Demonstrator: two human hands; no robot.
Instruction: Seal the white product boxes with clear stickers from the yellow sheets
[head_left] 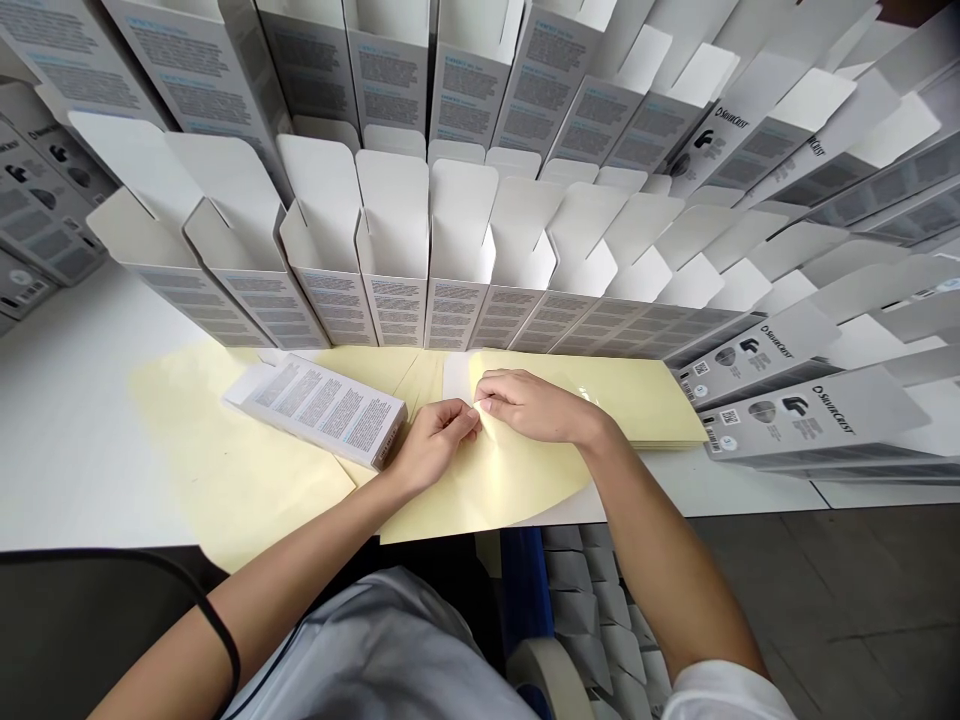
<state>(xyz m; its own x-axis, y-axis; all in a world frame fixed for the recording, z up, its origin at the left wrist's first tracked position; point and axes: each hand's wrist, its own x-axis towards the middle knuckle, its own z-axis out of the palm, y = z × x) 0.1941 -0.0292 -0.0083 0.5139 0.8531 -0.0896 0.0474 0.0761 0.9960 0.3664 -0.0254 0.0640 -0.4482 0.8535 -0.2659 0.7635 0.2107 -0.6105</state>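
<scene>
In the middle of the table a glossy yellow sheet (480,490), which looks like sticker backing paper, is bent upward between my hands. My left hand (435,440) pinches its raised edge, fingers closed. Close against it, my right hand (529,405) pinches the same edge with thumb and forefinger. Anything small between the fingertips is hidden. Beside my left hand a white printed carton (322,405) lies on its side, its far-left end flap sticking out. To the right, partly under my right hand, is a stack of yellow sheets (637,400).
Rows of upright cartons (390,300) with open top flaps stand along the back. More cartons (795,410) stand at the right. Loose yellow sheets (255,470) lie at the left. Below the table edge, a blue crate (525,580) holds several cartons (577,590).
</scene>
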